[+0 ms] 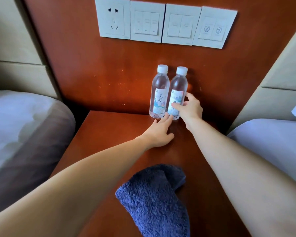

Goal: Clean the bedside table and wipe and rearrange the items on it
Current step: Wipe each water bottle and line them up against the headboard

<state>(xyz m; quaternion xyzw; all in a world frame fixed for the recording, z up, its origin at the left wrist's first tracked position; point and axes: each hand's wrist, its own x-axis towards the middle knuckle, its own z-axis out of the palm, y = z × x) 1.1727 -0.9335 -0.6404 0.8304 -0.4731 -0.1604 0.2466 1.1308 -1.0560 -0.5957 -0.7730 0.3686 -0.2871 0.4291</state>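
Right grip (190, 108) is curled round the right-hand bottle (179, 82), a clear plastic water bottle with a white screw cap and a pale printed label. The thumb lies across the front of the label and the fingers wrap round the bottle's right side. Left grip (158, 134) is spread and holds nothing. Its palm lies low over the counter (109, 134), a glossy reddish-brown wooden bedside table, and its straight fingertips reach the bases of the two bottles.

The left-hand bottle (159, 93), a matching clear plastic bottle with a white cap, stands upright and touches the held one side by side. Both are at the back right of the counter, close against the reddish-brown wooden wall panel (85, 69).

A dark blue fluffy cloth (154, 199) lies crumpled on the near part of the counter, between the two forearms and well apart from the bottles.

High on the panel sit a white socket plate (112, 17) and three white switch plates (181, 24) in a row. A left bed (24, 125) with white bedding lies just beside the counter, and a right bed (272, 134) does the same on the other side.
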